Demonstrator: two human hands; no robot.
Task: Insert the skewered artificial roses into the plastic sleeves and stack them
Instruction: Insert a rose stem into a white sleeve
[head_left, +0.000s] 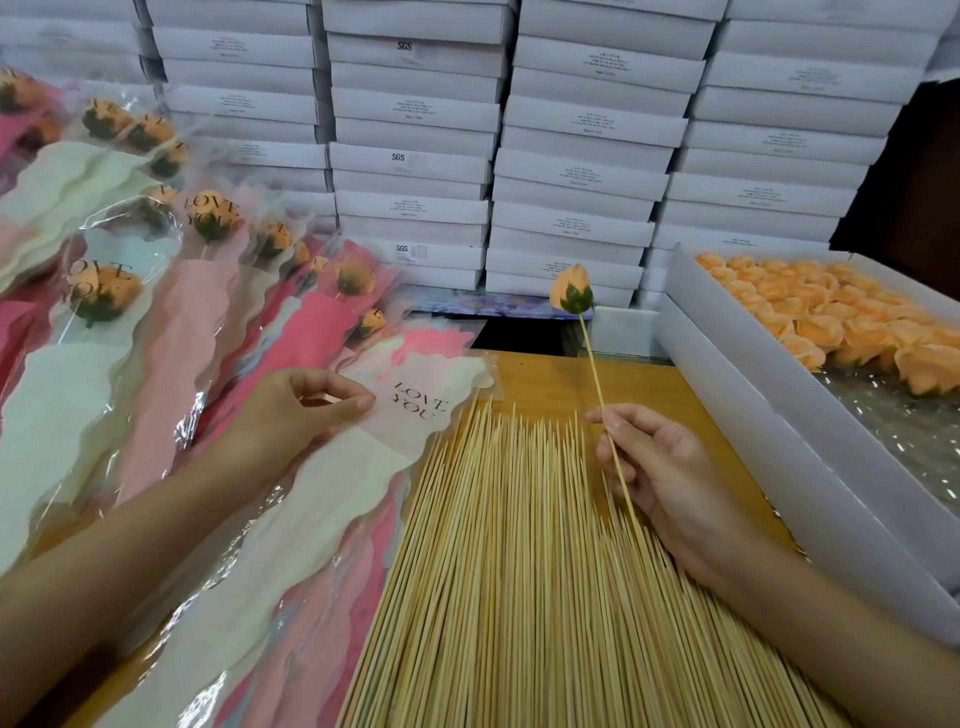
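Right hand (670, 478) is pinching rose skewer (597, 384) upright over loose skewers (519, 571); left hand (296, 410) is pinching edge of top sleeve (395, 431), its lower end running off-frame.

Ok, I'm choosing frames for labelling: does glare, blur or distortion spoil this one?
Head view: wide-angle bending bows the white boxes toward the edges; glare glints on the filled sleeves at left; the skewered rose and the top empty sleeve are sharp and evenly lit.

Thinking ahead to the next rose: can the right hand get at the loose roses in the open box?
Probably reachable: the loose roses lie in an open-topped box beside the right hand, nothing between. But that hand grips the skewered rose now.
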